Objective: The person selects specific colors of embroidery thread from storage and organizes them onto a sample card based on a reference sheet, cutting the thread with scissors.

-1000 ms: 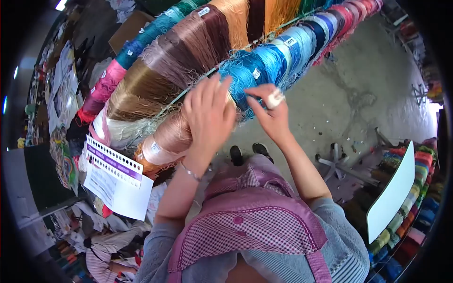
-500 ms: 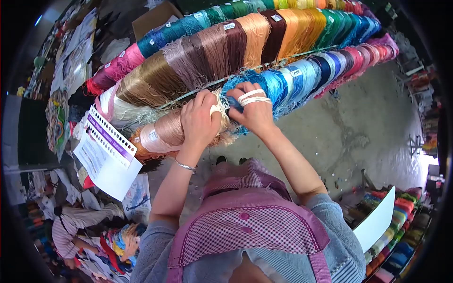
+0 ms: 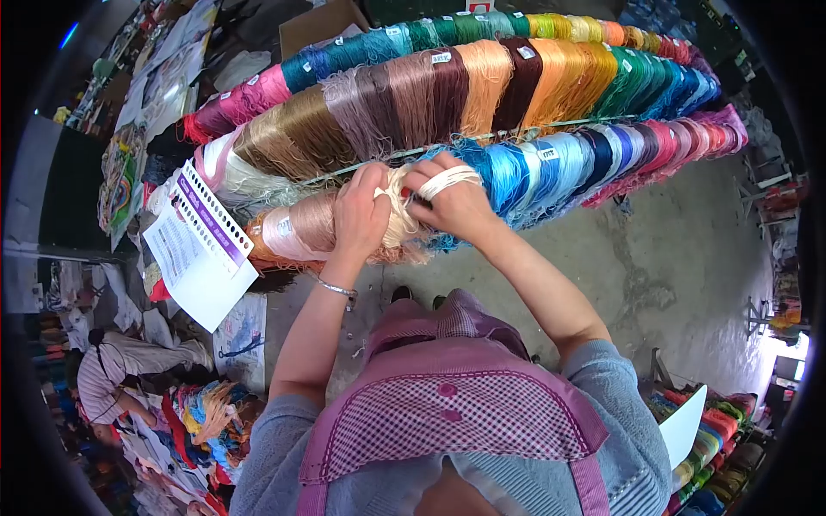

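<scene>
Rows of coloured thread skeins hang over long rods in front of me. My left hand point(image 3: 361, 213) has its fingers curled on the cream skein point(image 3: 397, 199) in the nearest row, beside a tan skein point(image 3: 314, 222). Cream strands loop round the fingers of my right hand point(image 3: 454, 199), which is closed on the same cream thread from the other side, next to the blue skeins point(image 3: 508, 176). A small red bit shows between the hands. The fingertips are partly hidden in the strands.
A white and purple colour card point(image 3: 206, 232) hangs at the left end of the rows. At lower left a person in a striped top point(image 3: 101, 378) bends over a pile of coloured threads point(image 3: 215, 413). More skeins point(image 3: 718, 430) and a white sheet point(image 3: 682, 427) are at lower right.
The view has shifted slightly, moving the skeins to the right. My hands have stayed at the cream skein, and more of its thread shows spread between them.
</scene>
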`<state>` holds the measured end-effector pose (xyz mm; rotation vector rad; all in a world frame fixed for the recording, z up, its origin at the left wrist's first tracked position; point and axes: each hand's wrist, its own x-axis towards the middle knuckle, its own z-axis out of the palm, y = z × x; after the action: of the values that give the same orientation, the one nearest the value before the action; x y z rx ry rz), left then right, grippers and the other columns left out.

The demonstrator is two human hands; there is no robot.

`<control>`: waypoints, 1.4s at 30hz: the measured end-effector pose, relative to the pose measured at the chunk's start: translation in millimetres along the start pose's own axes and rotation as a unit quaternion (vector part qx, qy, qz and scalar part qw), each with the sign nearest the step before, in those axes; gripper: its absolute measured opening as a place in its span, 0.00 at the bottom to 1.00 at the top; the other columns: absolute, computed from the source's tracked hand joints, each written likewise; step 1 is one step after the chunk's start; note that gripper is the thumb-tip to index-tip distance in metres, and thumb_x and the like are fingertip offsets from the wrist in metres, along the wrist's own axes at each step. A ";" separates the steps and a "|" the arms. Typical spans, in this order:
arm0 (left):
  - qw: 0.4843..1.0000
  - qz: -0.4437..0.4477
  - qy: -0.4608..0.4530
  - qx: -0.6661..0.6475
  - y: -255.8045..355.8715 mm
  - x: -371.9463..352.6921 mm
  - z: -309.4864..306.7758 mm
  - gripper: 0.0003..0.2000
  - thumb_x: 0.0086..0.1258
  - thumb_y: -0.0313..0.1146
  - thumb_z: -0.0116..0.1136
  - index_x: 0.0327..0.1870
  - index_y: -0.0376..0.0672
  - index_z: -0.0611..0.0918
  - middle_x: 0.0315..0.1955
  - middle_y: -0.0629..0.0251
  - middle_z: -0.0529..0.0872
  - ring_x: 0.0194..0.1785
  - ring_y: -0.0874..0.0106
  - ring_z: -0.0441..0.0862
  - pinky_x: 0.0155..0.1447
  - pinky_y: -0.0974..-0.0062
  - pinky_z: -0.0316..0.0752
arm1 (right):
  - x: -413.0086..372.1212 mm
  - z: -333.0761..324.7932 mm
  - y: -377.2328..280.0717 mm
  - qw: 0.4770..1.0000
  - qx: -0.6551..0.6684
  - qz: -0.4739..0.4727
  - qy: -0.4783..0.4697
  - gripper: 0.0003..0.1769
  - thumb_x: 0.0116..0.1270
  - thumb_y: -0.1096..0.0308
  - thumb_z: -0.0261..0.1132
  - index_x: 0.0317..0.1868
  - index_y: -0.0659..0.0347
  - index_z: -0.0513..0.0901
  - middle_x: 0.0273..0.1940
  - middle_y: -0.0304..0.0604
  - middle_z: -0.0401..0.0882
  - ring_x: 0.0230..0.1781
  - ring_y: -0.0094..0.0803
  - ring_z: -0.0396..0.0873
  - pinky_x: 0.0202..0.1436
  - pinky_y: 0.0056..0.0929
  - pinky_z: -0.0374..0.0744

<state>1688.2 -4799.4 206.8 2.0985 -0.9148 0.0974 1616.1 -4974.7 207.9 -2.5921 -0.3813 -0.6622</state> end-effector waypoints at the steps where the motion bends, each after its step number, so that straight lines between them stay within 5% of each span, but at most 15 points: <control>1: 1.000 -0.001 0.002 0.002 1.3 -0.2 0.0 0.09 0.59 0.27 0.47 0.40 0.39 0.73 0.43 0.53 0.80 0.48 0.50 0.77 0.54 0.57 0.70 | -1.8 -6.7 5.4 1.000 0.013 0.009 0.016 0.16 0.47 0.64 0.71 0.39 0.54 0.80 0.41 0.38 0.77 0.43 0.41 0.73 0.46 0.39 0.76; 4: 0.999 0.034 0.009 0.036 15.8 -3.3 -2.1 0.12 0.57 0.29 0.53 0.42 0.41 0.74 0.51 0.55 0.80 0.55 0.52 0.76 0.60 0.55 0.68 | -8.6 -13.8 15.7 0.999 0.017 0.016 0.025 0.16 0.47 0.65 0.71 0.38 0.55 0.80 0.42 0.39 0.77 0.43 0.41 0.72 0.47 0.39 0.75; 7: 0.981 0.030 0.161 0.101 24.4 -24.6 -10.8 0.22 0.54 0.33 0.61 0.53 0.42 0.77 0.62 0.58 0.73 0.65 0.51 0.66 0.65 0.46 0.58 | -4.5 -17.7 14.4 0.999 0.024 0.028 0.003 0.14 0.48 0.66 0.69 0.37 0.56 0.79 0.40 0.41 0.76 0.44 0.44 0.73 0.49 0.41 0.75; 11: 0.952 0.020 0.097 0.291 29.5 -65.1 -6.7 0.24 0.53 0.38 0.63 0.53 0.38 0.79 0.61 0.61 0.74 0.63 0.59 0.67 0.64 0.52 0.55 | 3.4 -26.8 5.0 0.996 0.083 0.017 -0.003 0.16 0.52 0.69 0.67 0.43 0.56 0.80 0.49 0.42 0.78 0.49 0.46 0.72 0.55 0.42 0.71; 15: 0.976 0.024 0.061 0.207 38.7 -71.7 13.6 0.22 0.54 0.37 0.62 0.52 0.44 0.81 0.60 0.62 0.77 0.61 0.65 0.69 0.60 0.59 0.56 | 15.2 -8.2 -15.0 0.993 0.112 -0.033 -0.031 0.17 0.57 0.66 0.68 0.48 0.57 0.81 0.53 0.43 0.77 0.49 0.45 0.71 0.54 0.41 0.72; 18: 0.979 0.012 0.134 0.152 27.7 -69.8 -2.6 0.15 0.57 0.30 0.60 0.47 0.44 0.83 0.52 0.70 0.83 0.57 0.67 0.74 0.59 0.61 0.56 | 11.9 -0.3 -8.2 0.995 0.085 -0.021 -0.040 0.15 0.57 0.65 0.69 0.44 0.58 0.81 0.50 0.43 0.79 0.48 0.45 0.72 0.53 0.41 0.73; 21: 0.970 0.015 0.181 0.160 18.2 -60.1 -12.3 0.18 0.58 0.31 0.61 0.52 0.46 0.82 0.53 0.70 0.83 0.59 0.65 0.74 0.62 0.60 0.56 | 9.1 -1.8 -9.7 0.995 0.096 -0.038 -0.013 0.14 0.56 0.66 0.69 0.42 0.59 0.80 0.49 0.44 0.79 0.49 0.46 0.73 0.53 0.40 0.73; 27: 0.971 -0.010 0.128 0.204 6.4 -48.7 -17.6 0.21 0.58 0.34 0.60 0.56 0.48 0.80 0.56 0.66 0.81 0.63 0.63 0.73 0.70 0.53 0.51 | 16.4 31.6 -24.4 0.995 0.091 -0.043 0.018 0.17 0.51 0.74 0.69 0.43 0.60 0.78 0.45 0.47 0.77 0.48 0.49 0.74 0.52 0.41 0.75; 32: 0.970 0.015 0.122 0.209 14.1 -82.6 -63.1 0.19 0.54 0.26 0.58 0.50 0.44 0.82 0.52 0.64 0.82 0.60 0.60 0.74 0.64 0.58 0.64 | 13.7 24.7 -27.6 0.996 0.076 -0.048 0.026 0.15 0.54 0.72 0.67 0.44 0.62 0.79 0.49 0.49 0.77 0.49 0.51 0.72 0.53 0.45 0.74; 35: 0.997 -0.029 0.054 0.038 24.0 -117.8 -74.6 0.25 0.52 0.24 0.57 0.57 0.43 0.78 0.58 0.61 0.79 0.66 0.58 0.69 0.72 0.57 0.58 | -6.4 -10.4 -57.1 0.997 0.068 0.036 0.016 0.10 0.59 0.74 0.65 0.41 0.63 0.78 0.49 0.53 0.76 0.49 0.51 0.72 0.48 0.47 0.72; 36: 0.997 -0.035 0.009 -0.067 36.3 -122.6 -81.5 0.30 0.52 0.23 0.57 0.62 0.42 0.75 0.63 0.60 0.75 0.71 0.58 0.65 0.75 0.57 0.55 | -11.0 -23.2 -71.7 0.988 0.142 0.050 -0.045 0.06 0.63 0.74 0.64 0.39 0.65 0.77 0.39 0.51 0.78 0.41 0.48 0.76 0.41 0.43 0.73; 37: 0.992 -0.039 -0.018 -0.120 53.9 -121.7 -87.7 0.35 0.50 0.24 0.58 0.67 0.42 0.69 0.67 0.57 0.68 0.73 0.58 0.60 0.76 0.59 0.54 | -11.7 -33.2 -84.2 0.937 0.292 0.088 -0.172 0.07 0.71 0.70 0.60 0.36 0.64 0.75 0.27 0.43 0.75 0.28 0.36 0.76 0.31 0.32 0.73; 39: 0.974 -0.010 -0.110 -0.196 63.3 -120.8 -89.9 0.49 0.51 0.29 0.66 0.76 0.41 0.50 0.75 0.51 0.50 0.78 0.58 0.51 0.76 0.64 0.52 | -12.0 -42.7 -119.6 0.703 0.573 0.214 -0.363 0.16 0.77 0.63 0.54 0.30 0.63 0.73 0.23 0.37 0.73 0.22 0.22 0.70 0.25 0.24 0.69; 40: 0.931 -0.018 -0.164 -0.324 65.2 -123.8 -87.5 0.49 0.52 0.33 0.70 0.75 0.40 0.51 0.74 0.51 0.53 0.76 0.60 0.54 0.75 0.65 0.54 | 0.1 -49.7 -136.6 0.659 0.599 0.151 -0.430 0.17 0.78 0.63 0.52 0.30 0.63 0.73 0.23 0.35 0.73 0.23 0.20 0.70 0.25 0.22 0.69; 42: 0.910 0.054 -0.179 -0.370 69.4 -128.0 -86.8 0.38 0.57 0.43 0.73 0.66 0.36 0.67 0.59 0.55 0.75 0.57 0.65 0.76 0.61 0.67 0.69 | 29.0 -60.8 -163.7 0.584 0.617 0.022 -0.526 0.18 0.80 0.64 0.49 0.31 0.63 0.75 0.23 0.35 0.73 0.24 0.19 0.72 0.27 0.18 0.71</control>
<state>1570.6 -4691.1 262.9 1.3672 -1.0702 -0.5217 1557.8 -4857.2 326.7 -1.2363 -0.7357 1.0107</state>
